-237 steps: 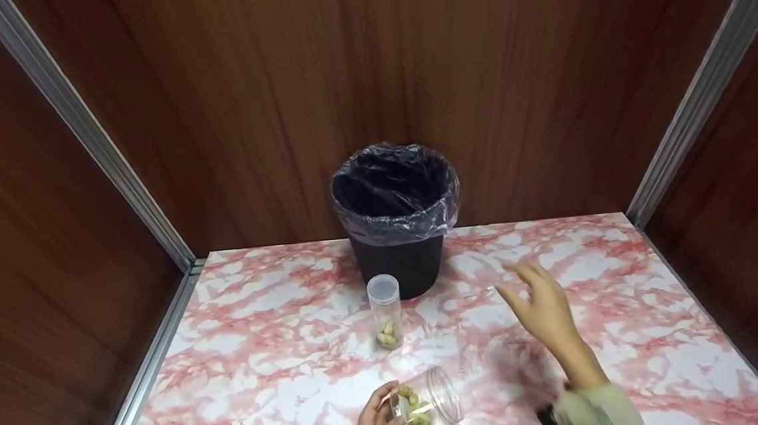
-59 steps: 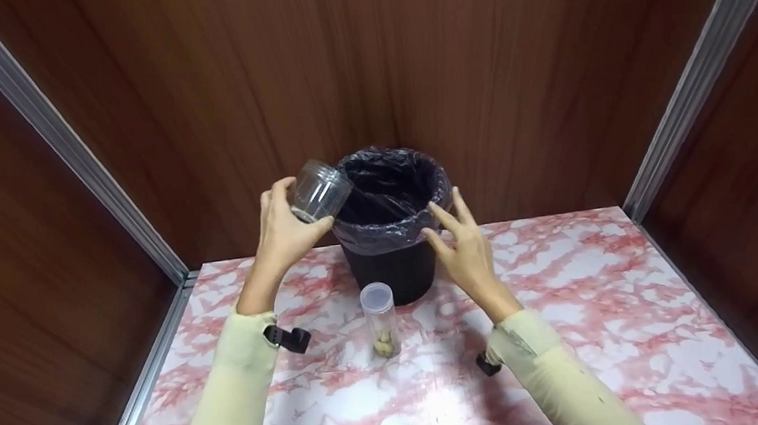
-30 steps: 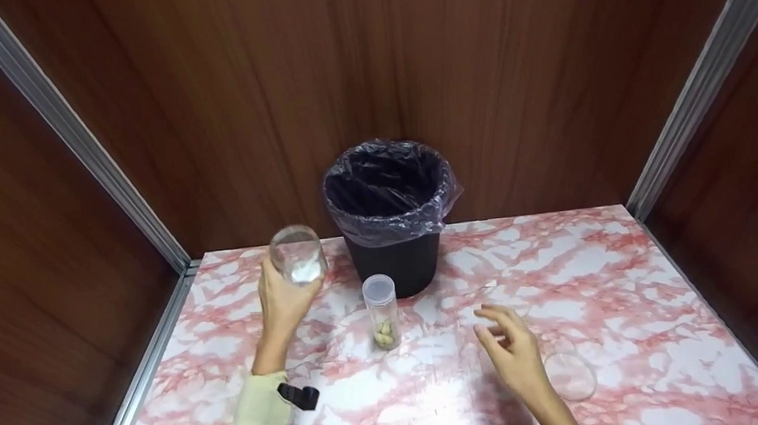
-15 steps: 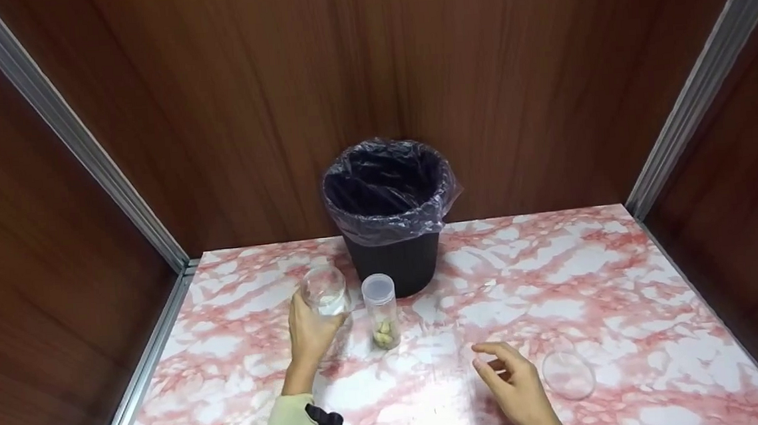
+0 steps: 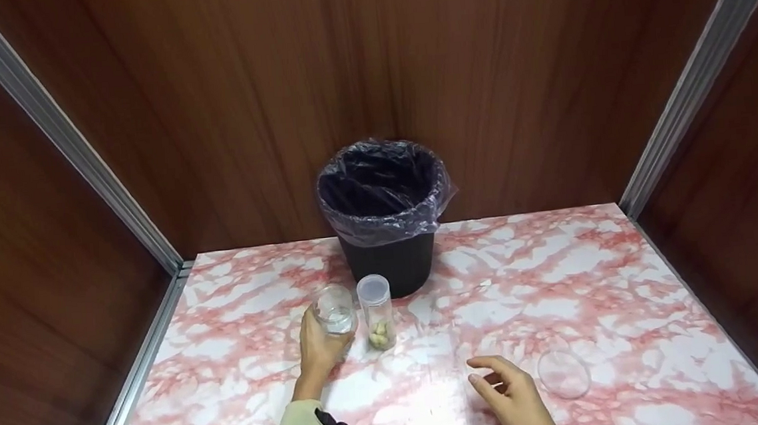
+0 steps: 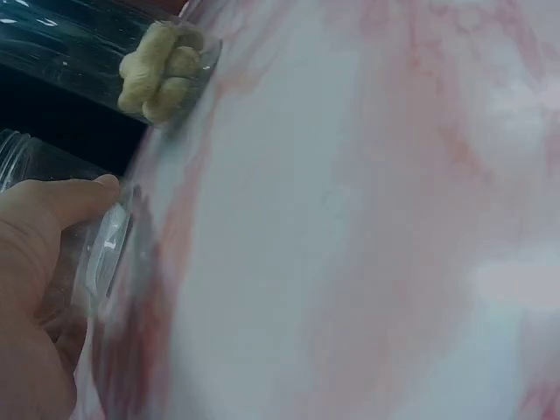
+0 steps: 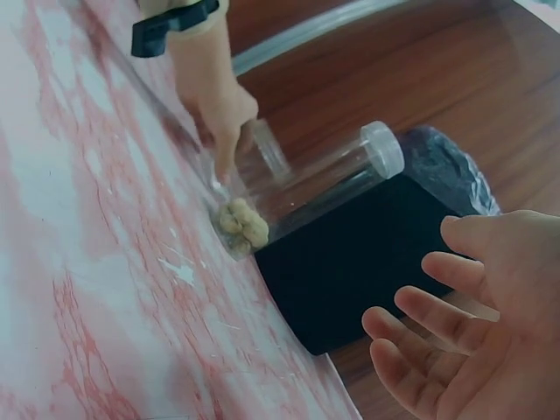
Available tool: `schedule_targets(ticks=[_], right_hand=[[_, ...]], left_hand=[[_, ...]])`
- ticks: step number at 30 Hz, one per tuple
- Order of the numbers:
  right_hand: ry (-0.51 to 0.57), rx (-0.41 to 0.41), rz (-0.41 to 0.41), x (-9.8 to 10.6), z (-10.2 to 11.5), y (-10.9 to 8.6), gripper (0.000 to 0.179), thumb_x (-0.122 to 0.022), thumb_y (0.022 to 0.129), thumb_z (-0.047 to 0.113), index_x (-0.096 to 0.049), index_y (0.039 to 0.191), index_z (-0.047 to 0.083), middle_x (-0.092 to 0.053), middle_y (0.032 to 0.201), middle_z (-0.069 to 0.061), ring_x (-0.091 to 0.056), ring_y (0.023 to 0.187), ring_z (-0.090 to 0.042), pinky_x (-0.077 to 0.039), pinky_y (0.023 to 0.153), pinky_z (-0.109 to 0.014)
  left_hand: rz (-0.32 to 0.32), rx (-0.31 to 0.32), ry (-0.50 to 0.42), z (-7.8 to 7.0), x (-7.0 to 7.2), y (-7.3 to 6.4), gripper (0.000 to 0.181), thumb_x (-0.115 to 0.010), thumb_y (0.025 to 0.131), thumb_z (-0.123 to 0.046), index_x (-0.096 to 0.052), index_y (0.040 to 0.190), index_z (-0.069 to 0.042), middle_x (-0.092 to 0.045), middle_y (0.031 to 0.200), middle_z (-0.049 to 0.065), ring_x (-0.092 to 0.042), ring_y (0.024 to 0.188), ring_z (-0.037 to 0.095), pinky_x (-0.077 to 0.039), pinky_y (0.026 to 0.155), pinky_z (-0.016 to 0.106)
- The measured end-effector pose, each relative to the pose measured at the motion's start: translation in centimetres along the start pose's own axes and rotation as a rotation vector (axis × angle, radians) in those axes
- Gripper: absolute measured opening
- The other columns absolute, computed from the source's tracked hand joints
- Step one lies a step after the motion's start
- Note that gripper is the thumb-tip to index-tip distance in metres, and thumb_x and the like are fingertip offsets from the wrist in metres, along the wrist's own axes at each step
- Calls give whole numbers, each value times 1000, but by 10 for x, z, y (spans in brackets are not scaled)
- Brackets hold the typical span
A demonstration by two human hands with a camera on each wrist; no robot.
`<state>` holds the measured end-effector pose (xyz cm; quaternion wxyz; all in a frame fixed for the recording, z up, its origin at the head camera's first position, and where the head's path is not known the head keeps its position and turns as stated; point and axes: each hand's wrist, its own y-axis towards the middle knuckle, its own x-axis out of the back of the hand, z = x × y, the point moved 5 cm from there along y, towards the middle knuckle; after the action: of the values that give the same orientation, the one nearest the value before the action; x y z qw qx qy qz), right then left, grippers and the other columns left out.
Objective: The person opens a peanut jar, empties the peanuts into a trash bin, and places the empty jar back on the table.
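Left hand [image 5: 321, 343] in a wide grip: thumb and fingers are spread around the wall of a clear jar [image 5: 334, 302], the thumb on its near right side and the fingers on its left. In the left wrist view the thumb lies against the wall close to the base; whether the base touches the table [image 5: 233, 409] or hangs just above it cannot be told. The jar has its mouth upward, left of the middle of the table and well short of the far edge.

Right hand [image 5: 512, 400], nearer the right edge: fingers loosely curved, with a narrow gap between thumb and index fingertip; the right wrist view shows the fingers bent and the palm bare. Just beside it, on the side toward the right edge, a round clear piece [image 5: 564, 374] lies flat on the table.

Close to the right of the jar stands a tall clear container [image 5: 375, 306], upright and capped with a translucent lid [image 5: 373, 287]; pale lumpy pieces [image 5: 380, 334] rest at its bottom. Behind it, by the middle of the far edge, stands a black bin [image 5: 396, 264], its plastic liner [image 5: 383, 231] folded over the rim.
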<state>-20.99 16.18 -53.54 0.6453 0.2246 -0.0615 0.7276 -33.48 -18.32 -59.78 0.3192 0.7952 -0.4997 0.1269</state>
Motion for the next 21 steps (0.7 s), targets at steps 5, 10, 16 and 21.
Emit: schedule_targets(ticks=[5, 10, 16, 21], right_hand=[[-17, 14, 41, 2, 2, 2, 27, -64, 95, 20, -64, 116, 3, -64, 117, -14, -63, 84, -15, -54, 74, -27], [-78, 61, 101, 2, 10, 14, 29, -63, 96, 24, -64, 116, 4, -64, 116, -11, -63, 86, -16, -54, 76, -30], [-274, 154, 119, -1, 36, 36, 28, -67, 93, 29, -65, 116, 13, -65, 113, 0, -61, 90, -13, -55, 75, -33], [-416, 301, 52, -5, 72, 60, 32, -77, 84, 23, -67, 113, 15, -66, 108, 2, -62, 93, -17, -53, 76, -37]], left_hand=[[18, 43, -18, 5, -1, -1, 92, -92, 59, -14, -43, 136, 3, -55, 126, 21, -52, 118, 37, -39, 103, 47], [30, 67, -10, 11, 3, -6, 93, -92, 59, -10, -41, 135, 6, -51, 126, 24, -49, 119, 39, -38, 103, 48], [28, 195, 12, 11, 18, -18, 78, -88, 59, -4, -44, 122, 6, -50, 111, 25, -52, 102, 40, -45, 91, 50], [193, 213, 50, -12, 22, -27, 59, -84, 62, -5, -52, 110, 4, -55, 101, 19, -54, 92, 32, -46, 83, 47]])
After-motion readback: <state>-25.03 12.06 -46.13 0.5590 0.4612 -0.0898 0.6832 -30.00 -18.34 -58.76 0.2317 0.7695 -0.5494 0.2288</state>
